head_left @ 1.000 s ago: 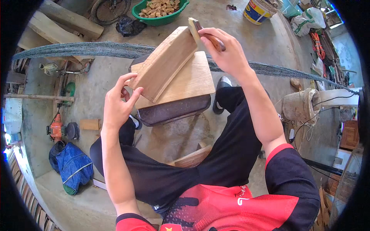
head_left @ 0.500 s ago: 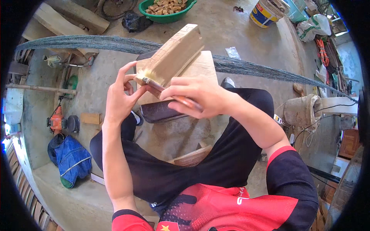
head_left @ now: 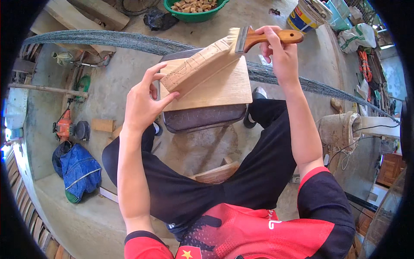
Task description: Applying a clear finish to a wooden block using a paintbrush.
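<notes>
A pale wooden block (head_left: 196, 67) with marks scored along its top edge lies slantwise on a flat wooden board (head_left: 222, 88). The board rests on a dark stool (head_left: 207, 118) between my knees. With thumb and fingers, my left hand (head_left: 144, 103) grips the block's near left end. My right hand (head_left: 282, 56) is closed round the brown handle of a flat paintbrush (head_left: 250, 39). Its pale bristles touch the far right end of the block.
Blue-grey hammock netting (head_left: 116, 43) stretches across, passing behind the stool. Beyond it are a green basin (head_left: 194, 16) of wood chunks and a paint bucket (head_left: 304, 17). On the left lie an orange-bodied tool (head_left: 63, 125) and a blue cloth bundle (head_left: 82, 170).
My right hand has carried the brush from the block's near left end to its far right end. The block has been lowered and now lies flatter on the board.
</notes>
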Demonstrator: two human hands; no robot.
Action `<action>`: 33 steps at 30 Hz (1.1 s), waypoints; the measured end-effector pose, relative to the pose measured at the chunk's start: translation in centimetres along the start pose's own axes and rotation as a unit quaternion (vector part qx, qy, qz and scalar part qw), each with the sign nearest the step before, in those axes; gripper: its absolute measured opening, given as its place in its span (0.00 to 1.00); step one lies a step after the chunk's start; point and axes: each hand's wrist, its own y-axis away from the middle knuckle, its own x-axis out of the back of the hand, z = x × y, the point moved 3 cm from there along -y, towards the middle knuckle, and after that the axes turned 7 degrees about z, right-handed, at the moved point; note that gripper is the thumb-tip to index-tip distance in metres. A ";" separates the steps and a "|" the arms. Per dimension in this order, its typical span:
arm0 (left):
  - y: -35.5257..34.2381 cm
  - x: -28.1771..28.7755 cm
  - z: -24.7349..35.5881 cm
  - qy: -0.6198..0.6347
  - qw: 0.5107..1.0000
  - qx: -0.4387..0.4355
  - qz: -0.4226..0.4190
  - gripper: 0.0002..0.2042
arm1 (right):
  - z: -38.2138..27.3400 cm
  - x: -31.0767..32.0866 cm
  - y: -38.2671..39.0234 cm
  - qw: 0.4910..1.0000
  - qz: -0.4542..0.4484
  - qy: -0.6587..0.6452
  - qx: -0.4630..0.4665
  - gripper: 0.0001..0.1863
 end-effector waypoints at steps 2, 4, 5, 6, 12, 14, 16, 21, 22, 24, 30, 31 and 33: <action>-0.2 0.0 0.1 -0.001 0.999 -0.031 0.006 0.39 | -0.5 -1.3 1.1 0.998 -0.031 -0.047 -0.025 0.14; -0.3 0.0 0.2 0.004 1.000 -0.018 -0.001 0.38 | -1.6 -3.7 3.0 0.987 -0.099 -0.105 -0.069 0.15; -0.5 -0.2 0.4 0.011 1.000 -0.009 -0.009 0.38 | -1.8 -4.8 4.0 0.978 -0.149 -0.124 -0.082 0.14; -0.4 -0.3 0.4 0.013 1.000 -0.011 -0.012 0.38 | -1.9 -5.9 5.1 0.965 -0.197 -0.142 -0.095 0.13; 0.3 -1.5 -1.5 -0.012 0.999 0.000 -0.038 0.24 | -2.8 -8.8 7.1 0.959 -0.272 -0.065 0.052 0.15; -0.1 -1.3 -0.4 -0.028 0.997 0.027 -0.066 0.24 | -2.2 -7.7 5.8 0.965 -0.255 -0.061 -0.016 0.13; -0.2 -1.0 -0.1 -0.046 0.993 0.057 -0.093 0.23 | -1.9 -6.1 4.2 0.974 -0.216 -0.049 -0.039 0.12; -0.2 -0.9 0.0 -0.083 0.991 0.049 -0.094 0.27 | 0.4 -0.8 -0.5 0.996 -0.088 0.019 -0.019 0.14; -0.2 -0.9 -0.1 -0.082 0.991 0.048 -0.095 0.27 | 0.5 0.2 -1.2 0.996 -0.042 0.077 -0.007 0.15; -0.1 -0.9 0.0 -0.071 0.992 0.044 -0.089 0.29 | 0.8 1.8 -2.0 0.991 0.005 0.135 0.005 0.16; 0.2 -0.8 0.8 -0.040 0.995 0.063 -0.060 0.33 | -0.5 2.5 -1.5 0.959 0.125 0.200 0.155 0.12; 0.2 -0.8 0.6 -0.040 0.995 0.064 -0.060 0.33 | -0.6 2.1 -1.1 0.959 0.124 0.200 0.155 0.12; 0.2 -1.0 0.0 -0.086 0.991 0.052 -0.090 0.33 | -0.7 0.3 0.0 0.960 0.092 0.169 0.203 0.08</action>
